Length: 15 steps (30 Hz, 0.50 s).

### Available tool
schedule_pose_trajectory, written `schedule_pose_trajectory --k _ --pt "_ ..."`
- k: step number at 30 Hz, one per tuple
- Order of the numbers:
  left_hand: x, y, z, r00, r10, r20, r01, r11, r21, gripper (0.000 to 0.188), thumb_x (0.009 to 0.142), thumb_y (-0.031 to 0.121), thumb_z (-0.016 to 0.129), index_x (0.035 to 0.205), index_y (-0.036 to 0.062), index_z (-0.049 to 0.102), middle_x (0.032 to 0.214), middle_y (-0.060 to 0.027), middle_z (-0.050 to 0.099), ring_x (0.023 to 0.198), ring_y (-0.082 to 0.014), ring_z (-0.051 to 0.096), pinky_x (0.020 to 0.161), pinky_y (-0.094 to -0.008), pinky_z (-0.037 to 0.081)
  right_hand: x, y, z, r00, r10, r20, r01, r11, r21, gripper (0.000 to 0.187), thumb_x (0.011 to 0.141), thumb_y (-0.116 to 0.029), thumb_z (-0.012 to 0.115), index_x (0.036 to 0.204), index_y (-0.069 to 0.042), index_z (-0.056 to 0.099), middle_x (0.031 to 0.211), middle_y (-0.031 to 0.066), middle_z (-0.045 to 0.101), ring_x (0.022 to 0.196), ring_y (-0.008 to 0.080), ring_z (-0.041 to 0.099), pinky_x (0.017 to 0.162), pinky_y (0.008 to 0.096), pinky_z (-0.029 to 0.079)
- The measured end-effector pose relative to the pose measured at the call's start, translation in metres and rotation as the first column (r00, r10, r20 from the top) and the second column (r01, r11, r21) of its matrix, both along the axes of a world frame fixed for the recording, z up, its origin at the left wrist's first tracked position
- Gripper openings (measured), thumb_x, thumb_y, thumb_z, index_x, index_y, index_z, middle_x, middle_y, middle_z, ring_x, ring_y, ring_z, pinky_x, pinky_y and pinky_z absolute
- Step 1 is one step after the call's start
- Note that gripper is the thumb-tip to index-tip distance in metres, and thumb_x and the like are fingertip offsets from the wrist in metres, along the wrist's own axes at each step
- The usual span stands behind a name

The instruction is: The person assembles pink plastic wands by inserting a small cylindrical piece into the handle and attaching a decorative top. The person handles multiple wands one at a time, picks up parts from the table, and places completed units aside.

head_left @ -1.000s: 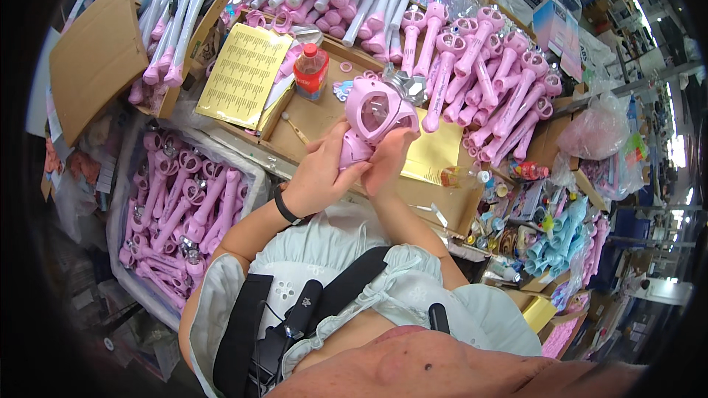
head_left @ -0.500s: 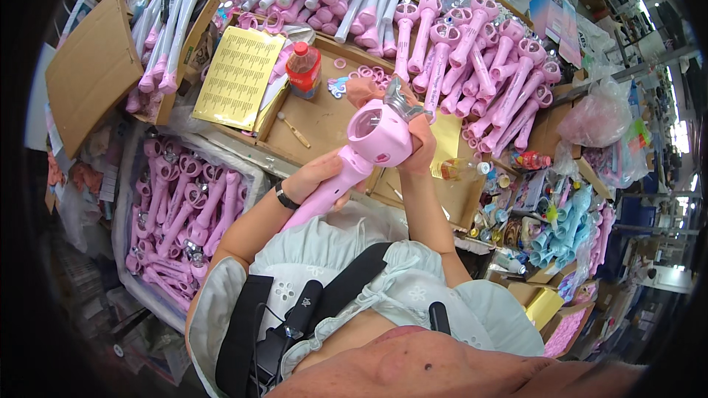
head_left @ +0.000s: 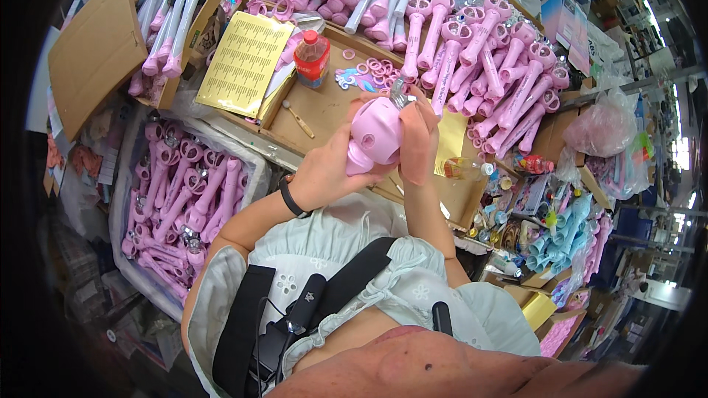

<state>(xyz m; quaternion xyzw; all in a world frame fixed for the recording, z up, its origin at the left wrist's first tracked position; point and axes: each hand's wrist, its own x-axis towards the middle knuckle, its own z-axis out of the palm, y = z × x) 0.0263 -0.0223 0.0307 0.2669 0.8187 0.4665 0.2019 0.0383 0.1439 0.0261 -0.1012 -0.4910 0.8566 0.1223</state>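
A pink toy wand is held in front of my chest, its round head up and a shiny silver piece at the top. My left hand, with a black band at its wrist, is closed around the wand from the left, just below the head. On the other side, my right hand is closed on a peach cloth that lies against the wand's head. The lower handle is foreshortened or hidden behind my left hand.
Pink wands are piled at the back right. A padded bin at left holds several more. On the cardboard tray are a red-capped bottle, a small brush and pink rings. Yellow printed sheets lie beside it.
The wand has turned, so its handle no longer shows pointing down-left and the head's window faces away. My left hand has moved up and right, close beneath the head. The cloth stays in my right hand.
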Motion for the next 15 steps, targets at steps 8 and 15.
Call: schedule_pose_trajectory --k 8,15 --pt "-0.026 -0.006 -0.03 0.272 -0.74 0.615 -0.182 0.588 0.788 0.058 0.07 0.033 0.07 0.11 -0.0015 0.047 0.079 -0.0155 0.057 0.047 -0.0148 0.054 0.041 -0.0222 0.042 0.01 -0.001 0.001 0.99 -0.03 -0.137 0.062 0.97 0.234 0.027 0.086 -0.015 0.044 0.102 0.004 0.053 0.091 0.0112 0.059 0.077 0.012 0.057 0.062 0.0245 0.049" --pt "-0.027 -0.006 -0.032 0.372 -0.592 0.715 -0.149 0.722 0.676 0.058 0.078 0.043 0.063 0.111 -0.0016 0.048 0.08 -0.0134 0.058 0.049 -0.0154 0.055 0.042 -0.0233 0.044 0.002 -0.016 0.004 0.989 -0.145 -0.008 0.144 0.988 -0.06 0.019 0.086 -0.016 0.042 0.079 -0.002 0.053 0.071 0.0018 0.052 0.067 0.0103 0.048 0.062 0.0264 0.04"
